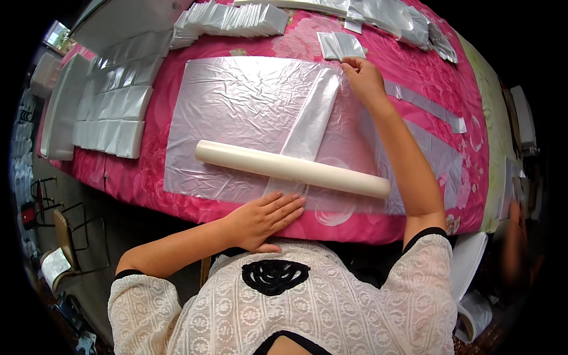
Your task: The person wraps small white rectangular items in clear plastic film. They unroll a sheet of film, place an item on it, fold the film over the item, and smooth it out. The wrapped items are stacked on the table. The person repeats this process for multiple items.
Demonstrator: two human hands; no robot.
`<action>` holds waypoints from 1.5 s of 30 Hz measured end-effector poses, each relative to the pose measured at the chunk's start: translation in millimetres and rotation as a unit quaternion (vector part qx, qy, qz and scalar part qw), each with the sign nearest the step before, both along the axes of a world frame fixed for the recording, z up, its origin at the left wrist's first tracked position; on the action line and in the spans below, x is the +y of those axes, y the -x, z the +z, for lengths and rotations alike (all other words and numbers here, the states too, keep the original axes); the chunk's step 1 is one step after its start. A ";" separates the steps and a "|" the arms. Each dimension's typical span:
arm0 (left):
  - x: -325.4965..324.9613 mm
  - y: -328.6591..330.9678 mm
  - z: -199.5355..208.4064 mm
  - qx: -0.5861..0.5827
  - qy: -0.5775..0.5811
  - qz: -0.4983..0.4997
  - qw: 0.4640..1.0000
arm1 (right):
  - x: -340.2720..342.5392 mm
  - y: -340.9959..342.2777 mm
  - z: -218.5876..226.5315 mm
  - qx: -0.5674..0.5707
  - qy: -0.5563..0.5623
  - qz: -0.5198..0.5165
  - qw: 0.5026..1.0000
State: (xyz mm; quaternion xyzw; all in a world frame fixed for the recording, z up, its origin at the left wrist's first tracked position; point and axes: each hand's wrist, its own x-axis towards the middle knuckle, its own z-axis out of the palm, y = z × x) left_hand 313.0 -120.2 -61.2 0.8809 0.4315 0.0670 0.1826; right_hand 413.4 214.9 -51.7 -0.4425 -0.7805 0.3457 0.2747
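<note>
A counter draped in a pink flowered cloth (426,71) carries a wide, crinkled sheet of clear plastic film (236,112), with stacks of folded clear plastic bags (115,112) lining its left side. Across the sheet lies a long cream roll (293,168), over a narrow folded strip of the film (310,127). The left hand (263,220) lies flat, fingers extended, on the strip's near end, while the right hand (364,80) pinches its far end.

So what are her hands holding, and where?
The right hand pinches the far end of a folded plastic strip; the left hand presses its near end flat.
</note>
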 end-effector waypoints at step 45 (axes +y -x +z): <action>-15.7 -17.7 -4.8 -0.102 -0.065 0.075 0.990 | -114.9 -33.8 17.6 0.016 -0.266 0.285 0.921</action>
